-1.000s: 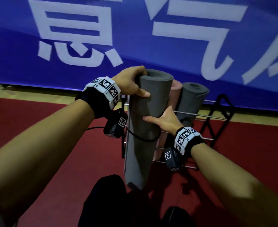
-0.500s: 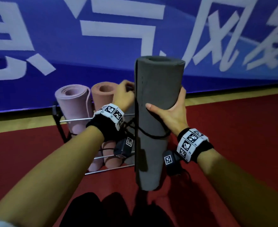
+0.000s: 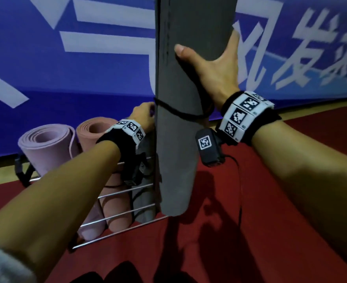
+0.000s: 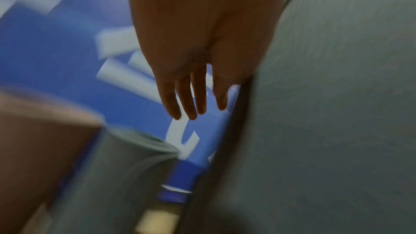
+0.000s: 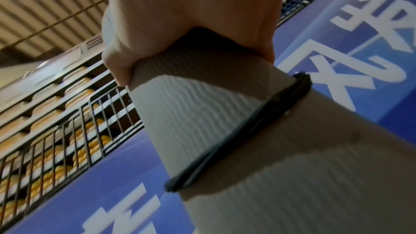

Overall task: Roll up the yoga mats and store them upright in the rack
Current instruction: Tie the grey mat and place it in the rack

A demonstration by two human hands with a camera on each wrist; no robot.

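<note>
My right hand (image 3: 211, 66) grips a rolled grey yoga mat (image 3: 178, 139) and holds it upright above the red floor; its top runs out of the head view. A black strap (image 3: 180, 113) rings the roll. The right wrist view shows the right hand (image 5: 180, 15) wrapped round the mat (image 5: 225, 113) above the strap (image 5: 236, 140). My left hand (image 3: 143, 117) is at the mat's left side. In the left wrist view the left hand (image 4: 191, 86) has straight fingers beside the mat (image 4: 326, 113). The wire rack (image 3: 115, 194) stands lower left.
The rack holds a lilac mat (image 3: 46, 146), a pink mat (image 3: 95, 127) and a grey mat (image 3: 146, 209), all upright. A blue banner (image 3: 86, 82) with white characters hangs behind. Red floor (image 3: 270, 242) spreads right of the rack.
The grey mat has risen, its top now out of the head view. My right hand rose with it. My left hand stays low beside the roll, with fingers straight.
</note>
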